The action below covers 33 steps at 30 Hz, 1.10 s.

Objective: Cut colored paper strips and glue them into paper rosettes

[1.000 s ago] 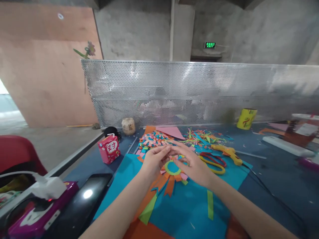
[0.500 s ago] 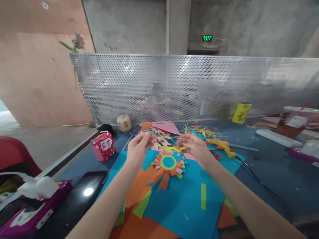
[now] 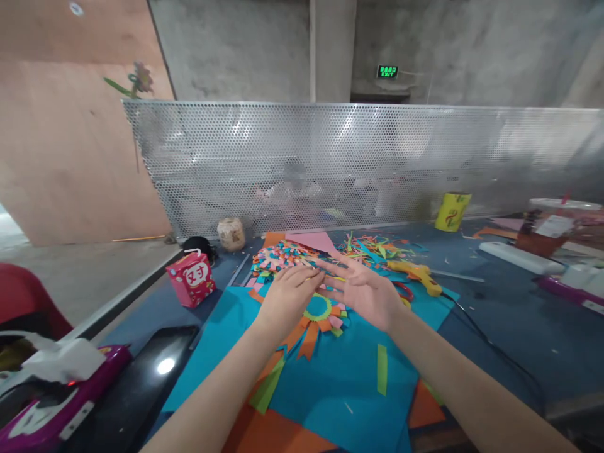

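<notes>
Curled left hand (image 3: 291, 292), contents unclear, seemingly rubs spread right hand (image 3: 370, 292) above round multicoloured paper rosette (image 3: 321, 323); handling it calls for parting them.

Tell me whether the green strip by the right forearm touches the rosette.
Apart: the head view shows blue paper between the strip and rosette.

Rosette (image 3: 324, 325): lime ring (image 3: 317, 318), orange, pink tabs (image 3: 336, 321). Sheet (image 3: 340, 384): blue. Glue gun (image 3: 418, 272): yellow. Carton (image 3: 189, 283): red, white lettering.

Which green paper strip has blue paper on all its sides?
The green strip pictured below the right hand: blue paper surrounds it, while the left green strip also borders orange paper.
</notes>
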### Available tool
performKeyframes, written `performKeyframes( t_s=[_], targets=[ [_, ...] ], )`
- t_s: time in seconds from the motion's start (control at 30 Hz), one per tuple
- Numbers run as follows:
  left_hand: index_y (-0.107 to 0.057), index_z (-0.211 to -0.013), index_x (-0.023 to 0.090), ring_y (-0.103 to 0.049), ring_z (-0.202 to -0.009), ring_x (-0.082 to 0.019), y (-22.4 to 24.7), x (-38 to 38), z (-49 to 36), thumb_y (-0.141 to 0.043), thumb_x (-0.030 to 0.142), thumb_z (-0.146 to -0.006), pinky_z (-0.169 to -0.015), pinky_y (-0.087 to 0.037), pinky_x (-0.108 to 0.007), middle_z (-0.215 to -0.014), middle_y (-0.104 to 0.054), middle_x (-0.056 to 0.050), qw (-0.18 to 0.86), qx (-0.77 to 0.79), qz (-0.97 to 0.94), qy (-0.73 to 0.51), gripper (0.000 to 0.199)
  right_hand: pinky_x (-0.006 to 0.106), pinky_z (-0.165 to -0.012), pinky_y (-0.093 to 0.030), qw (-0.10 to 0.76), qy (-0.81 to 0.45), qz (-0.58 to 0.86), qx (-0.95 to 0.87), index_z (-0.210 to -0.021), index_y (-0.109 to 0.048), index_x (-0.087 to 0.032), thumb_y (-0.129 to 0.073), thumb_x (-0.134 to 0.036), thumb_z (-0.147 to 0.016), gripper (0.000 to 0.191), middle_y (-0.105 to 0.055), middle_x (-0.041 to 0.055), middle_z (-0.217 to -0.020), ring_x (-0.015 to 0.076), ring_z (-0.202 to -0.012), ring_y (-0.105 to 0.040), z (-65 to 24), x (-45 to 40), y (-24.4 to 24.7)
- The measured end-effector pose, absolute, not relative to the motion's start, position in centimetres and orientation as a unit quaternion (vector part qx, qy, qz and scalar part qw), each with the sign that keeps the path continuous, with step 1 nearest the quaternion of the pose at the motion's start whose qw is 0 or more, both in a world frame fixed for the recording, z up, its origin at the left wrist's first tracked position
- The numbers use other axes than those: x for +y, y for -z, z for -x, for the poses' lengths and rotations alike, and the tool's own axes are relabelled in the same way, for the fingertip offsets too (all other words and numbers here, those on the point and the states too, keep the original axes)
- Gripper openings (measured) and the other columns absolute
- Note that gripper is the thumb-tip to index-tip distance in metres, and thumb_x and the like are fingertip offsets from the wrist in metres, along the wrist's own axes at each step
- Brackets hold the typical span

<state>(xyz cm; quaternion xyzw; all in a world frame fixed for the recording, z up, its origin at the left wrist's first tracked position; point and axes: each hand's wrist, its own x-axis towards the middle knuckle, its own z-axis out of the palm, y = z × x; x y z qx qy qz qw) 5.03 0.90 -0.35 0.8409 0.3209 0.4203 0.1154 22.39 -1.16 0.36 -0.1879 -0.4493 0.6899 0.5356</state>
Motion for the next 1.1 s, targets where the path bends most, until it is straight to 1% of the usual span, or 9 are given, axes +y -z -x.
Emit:
performKeyframes(
  t_s=[0.13, 0.23, 0.37, 0.47, 0.6, 0.73, 0.87, 1.0, 1.1],
  targets=[
    [-0.067, -0.100, 0.028, -0.053, -0.108, -0.027, 0.2, 0.5, -4.9, -0.059, 0.015, -0.073, -0.098, -0.029, -0.042, -0.104, -0.067, -0.007, 0.120, 0.291, -0.866, -0.388, 0.031, 0.051, -0.085, -0.044, 0.501, -0.716, 0.188, -0.448, -0.113, -0.038, -0.021, -0.044, -0.019, -0.063, 0.051, -0.047, 0.0125, -0.129, 0.0253, -0.099, -0.058, -22.8, -1.3, -0.4],
    [-0.071, -0.088, 0.029, -0.058, -0.100, -0.024, -0.1, 0.0, -5.1, -0.061, 0.017, -0.071, -0.094, -0.036, -0.036, -0.096, -0.070, -0.005, 0.184, 0.281, -0.826, -0.453, 0.023, 0.050, -0.087, -0.043, 0.479, -0.720, 0.177, -0.470, -0.110, -0.044, -0.020, -0.044, -0.019, -0.065, 0.046, -0.047, 0.0112, -0.130, 0.0250, -0.103, -0.056, -23.0, -1.2, -0.3],
    [-0.073, -0.072, 0.024, -0.062, -0.070, -0.017, -0.9, 0.0, -5.5, -0.065, 0.022, -0.068, -0.071, -0.048, -0.027, -0.074, -0.071, -0.003, 0.283, 0.363, -0.669, -0.583, 0.009, 0.046, -0.092, -0.041, 0.503, -0.701, 0.162, -0.480, -0.103, -0.050, -0.021, -0.046, -0.018, -0.065, 0.038, -0.051, 0.0083, -0.126, 0.0241, -0.107, -0.054, -23.3, -0.8, -0.1],
    [-0.071, -0.063, 0.018, -0.060, -0.059, -0.013, -1.3, 0.6, -5.3, -0.070, 0.022, -0.063, -0.058, -0.048, -0.021, -0.064, -0.069, -0.002, 0.415, 0.349, -0.529, -0.653, 0.003, 0.045, -0.087, -0.045, 0.534, -0.672, 0.230, -0.458, -0.099, -0.053, -0.020, -0.048, -0.019, -0.065, 0.034, -0.056, 0.0084, -0.119, 0.0242, -0.100, -0.058, -23.5, -0.3, 0.2],
    [-0.067, -0.061, 0.016, -0.061, -0.059, -0.009, -1.2, 1.2, -5.3, -0.071, 0.018, -0.063, -0.053, -0.048, -0.017, -0.062, -0.068, -0.001, 0.600, 0.317, -0.367, -0.636, 0.005, 0.044, -0.084, -0.046, 0.579, -0.488, 0.417, -0.503, -0.093, -0.057, -0.020, -0.054, -0.019, -0.067, 0.027, -0.065, 0.0081, -0.098, 0.0237, -0.093, -0.060, -23.5, 0.2, 0.8],
    [-0.069, -0.071, 0.013, -0.064, -0.066, -0.013, -0.6, 0.5, -5.9, -0.069, 0.019, -0.067, -0.061, -0.051, -0.022, -0.072, -0.070, -0.006, 0.679, 0.322, -0.381, -0.539, 0.007, 0.039, -0.092, -0.041, 0.552, -0.244, 0.379, -0.701, -0.112, -0.055, -0.026, -0.058, -0.025, -0.074, 0.039, -0.060, 0.0045, -0.113, 0.0207, -0.106, -0.054, -22.9, -0.5, 0.9],
    [-0.069, -0.077, 0.014, -0.064, -0.076, -0.016, -0.2, -0.7, -6.4, -0.070, 0.027, -0.066, -0.069, -0.051, -0.029, -0.083, -0.070, -0.008, 0.734, 0.290, -0.446, -0.422, 0.017, 0.038, -0.091, -0.042, 0.490, -0.188, 0.322, -0.788, -0.116, -0.055, -0.031, -0.058, -0.028, -0.078, 0.038, -0.060, 0.0013, -0.114, 0.0201, -0.105, -0.054, -22.3, -1.5, 0.8],
    [-0.069, -0.080, 0.016, -0.060, -0.088, -0.019, -0.3, -1.2, -6.5, -0.068, 0.027, -0.069, -0.072, -0.051, -0.033, -0.097, -0.067, -0.008, 0.742, 0.282, -0.465, -0.392, 0.015, 0.034, -0.083, -0.047, 0.493, -0.150, 0.334, -0.790, -0.108, -0.061, -0.033, -0.056, -0.024, -0.080, 0.030, -0.066, -0.0005, -0.102, 0.0185, -0.094, -0.060, -22.5, -1.6, 0.9],
    [-0.069, -0.081, 0.016, -0.059, -0.092, -0.021, -0.4, -1.2, -6.4, -0.067, 0.026, -0.071, -0.074, -0.050, -0.035, -0.097, -0.065, -0.008, 0.752, 0.294, -0.459, -0.370, 0.015, 0.032, -0.078, -0.049, 0.499, -0.129, 0.344, -0.785, -0.102, -0.064, -0.033, -0.058, -0.023, -0.079, 0.026, -0.067, -0.0008, -0.096, 0.0177, -0.088, -0.061, -22.8, -1.5, 1.0]
  ],
)
